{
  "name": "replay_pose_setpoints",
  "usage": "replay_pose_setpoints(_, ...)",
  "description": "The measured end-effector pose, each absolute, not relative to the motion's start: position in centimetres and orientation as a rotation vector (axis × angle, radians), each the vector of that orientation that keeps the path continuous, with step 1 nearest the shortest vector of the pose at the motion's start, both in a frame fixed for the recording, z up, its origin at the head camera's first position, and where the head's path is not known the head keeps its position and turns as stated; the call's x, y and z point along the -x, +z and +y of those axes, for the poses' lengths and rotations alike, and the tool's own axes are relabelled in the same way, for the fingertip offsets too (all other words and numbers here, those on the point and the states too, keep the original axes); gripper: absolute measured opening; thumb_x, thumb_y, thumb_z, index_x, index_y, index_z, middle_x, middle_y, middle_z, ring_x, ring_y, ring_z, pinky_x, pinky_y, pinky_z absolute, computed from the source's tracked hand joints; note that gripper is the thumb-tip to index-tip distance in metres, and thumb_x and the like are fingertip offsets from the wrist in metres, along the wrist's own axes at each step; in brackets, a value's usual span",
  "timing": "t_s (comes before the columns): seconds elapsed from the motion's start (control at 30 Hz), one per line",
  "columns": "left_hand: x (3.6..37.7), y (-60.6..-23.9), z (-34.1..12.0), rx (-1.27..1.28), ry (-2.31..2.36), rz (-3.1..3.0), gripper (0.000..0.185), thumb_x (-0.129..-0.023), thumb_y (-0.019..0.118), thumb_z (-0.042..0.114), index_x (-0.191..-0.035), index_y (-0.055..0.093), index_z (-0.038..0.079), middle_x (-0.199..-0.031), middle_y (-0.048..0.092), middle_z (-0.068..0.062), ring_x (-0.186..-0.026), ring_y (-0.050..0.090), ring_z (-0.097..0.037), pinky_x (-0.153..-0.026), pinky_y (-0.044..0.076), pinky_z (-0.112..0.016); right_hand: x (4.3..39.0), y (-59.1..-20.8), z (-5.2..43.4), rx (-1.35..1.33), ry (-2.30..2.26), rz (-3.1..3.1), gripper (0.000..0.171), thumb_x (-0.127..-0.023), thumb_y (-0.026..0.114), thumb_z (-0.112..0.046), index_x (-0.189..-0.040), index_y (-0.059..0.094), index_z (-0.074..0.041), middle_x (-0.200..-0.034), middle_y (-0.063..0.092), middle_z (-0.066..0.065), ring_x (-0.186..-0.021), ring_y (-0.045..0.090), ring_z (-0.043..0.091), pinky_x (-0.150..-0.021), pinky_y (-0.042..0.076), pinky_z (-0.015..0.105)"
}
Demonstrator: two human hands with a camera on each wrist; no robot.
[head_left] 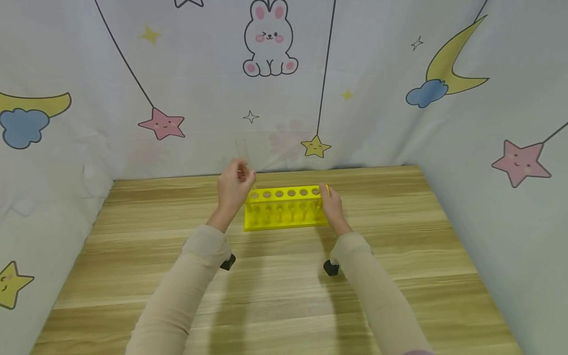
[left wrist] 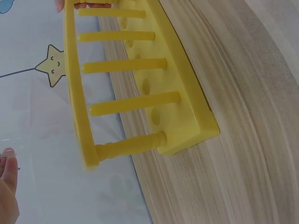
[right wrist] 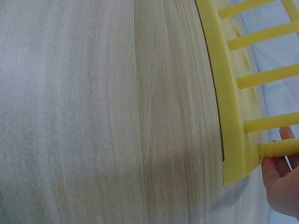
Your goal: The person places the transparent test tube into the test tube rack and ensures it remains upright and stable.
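Observation:
A yellow test tube rack stands upright on the table, with one row of round holes along its top and a row of pegs below. My left hand pinches a clear test tube above the rack's left end. The tube tilts, and its lower end looks close to the leftmost hole; whether it enters cannot be told. In the left wrist view, the left hand shows only at the edge. My right hand grips the rack's right end post, its fingers round the post in the right wrist view.
The wood-grain table extends around the rack. A white cloth wall with printed stars and a rabbit rises close behind the rack, and more cloth stands at both sides. Dark wrist devices hang under the sleeves.

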State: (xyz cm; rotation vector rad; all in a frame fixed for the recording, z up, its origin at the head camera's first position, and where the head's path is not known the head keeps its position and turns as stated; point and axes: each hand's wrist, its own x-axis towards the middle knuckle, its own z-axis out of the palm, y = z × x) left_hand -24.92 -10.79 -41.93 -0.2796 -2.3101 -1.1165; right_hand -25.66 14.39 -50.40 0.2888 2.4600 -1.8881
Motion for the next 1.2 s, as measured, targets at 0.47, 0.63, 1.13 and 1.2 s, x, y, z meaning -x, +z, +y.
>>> replay_pose_setpoints(0.47,24.8,-42.3,-10.6,0.246,-1.129,-2.371,0.022,-0.081,0.06,0.015,-0.096,0.055,0.0,-0.081,0.059,-0.012,-0.079,0.064,-0.024,-0.066,0.054,-0.031,25.6,-50.1,14.3,-0.31,-1.87,2.46,0.055,-0.091,0.032,-0.05,-0.104,0.054,-0.001,-0.116,0.053,0.015,-0.101,0.044,0.022,-0.089,0.037,0.034)
replay_pose_setpoints(0.63,24.8,-42.5,-10.5,0.254,-1.126,-2.373,0.022,-0.081,0.06,0.015,-0.096,0.054,0.0,-0.079,0.058,-0.012,-0.078,0.064,-0.024,-0.066,0.054,-0.031,25.6,-50.1,14.3,-0.327,-1.852,2.464,0.055,-0.09,0.031,-0.051,-0.103,0.053,-0.002,-0.11,0.051,0.014,-0.097,0.042,0.022,-0.084,0.036,0.032)
replay_pose_setpoints(1.13,24.8,-42.9,-10.5,0.226,-1.145,-2.396,0.02,-0.081,0.059,0.014,-0.094,0.054,0.0,-0.08,0.059,-0.012,-0.08,0.064,-0.025,-0.067,0.054,-0.032,25.5,-49.8,14.3,-0.336,-1.882,2.431,0.05,-0.092,0.033,-0.045,-0.107,0.053,-0.001,-0.116,0.051,0.014,-0.099,0.043,0.022,-0.088,0.037,0.034)
replay_pose_setpoints(1.2,24.8,-43.0,-10.5,0.224,-1.14,-2.4,0.02,-0.081,0.059,0.015,-0.093,0.053,0.0,-0.08,0.059,-0.012,-0.08,0.064,-0.026,-0.066,0.054,-0.032,25.4,-49.8,14.3,-0.327,-1.886,2.434,0.052,-0.092,0.033,-0.047,-0.105,0.053,-0.001,-0.113,0.052,0.014,-0.097,0.043,0.022,-0.086,0.037,0.032)
